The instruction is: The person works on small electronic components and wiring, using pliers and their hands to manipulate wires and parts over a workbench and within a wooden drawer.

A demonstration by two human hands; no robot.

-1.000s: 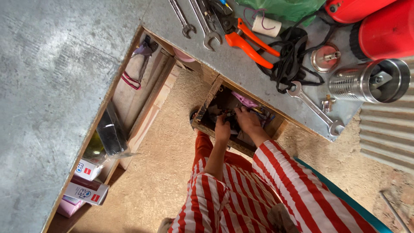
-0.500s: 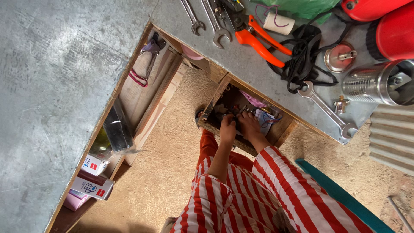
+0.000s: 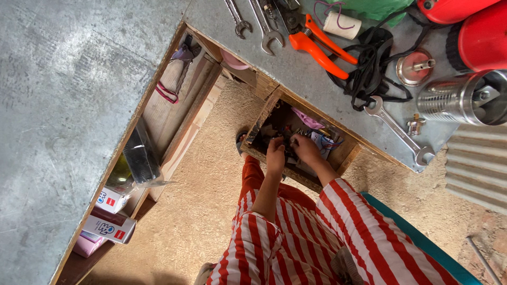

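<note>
Wooden and open at the top, the drawer (image 3: pixel 264 113) sticks out from the near edge of the grey metal tabletop (image 3: pixel 68 105), hanging over the sandy floor (image 3: pixel 211 179). Both hands are inside it among a jumble of small parts (image 3: pixel 317 140). The left hand (image 3: pixel 275 157) lies at the drawer's near rim, its fingers curled down into the clutter; whether they clamp anything cannot be told. The right hand (image 3: pixel 305 149) sits just beside it, almost touching, fingers bent and pointing into the same heap, and what they pinch is hidden too. The drawer walls close in tight on both hands, with little room to either side.

On the tabletop just beyond the drawer lie a spanner (image 3: pixel 398 132), a tangle of black cord (image 3: pixel 369 68) and orange-handled pliers (image 3: pixel 322 47), all near the edge. Further right stand a steel canister (image 3: pixel 459 97) and a red tank (image 3: pixel 483 34). To the left, a lower shelf (image 3: pixel 163 105) holds small boxes (image 3: pixel 108 214) and a clear bag (image 3: pixel 140 155). The floor between shelf and drawer is open.
</note>
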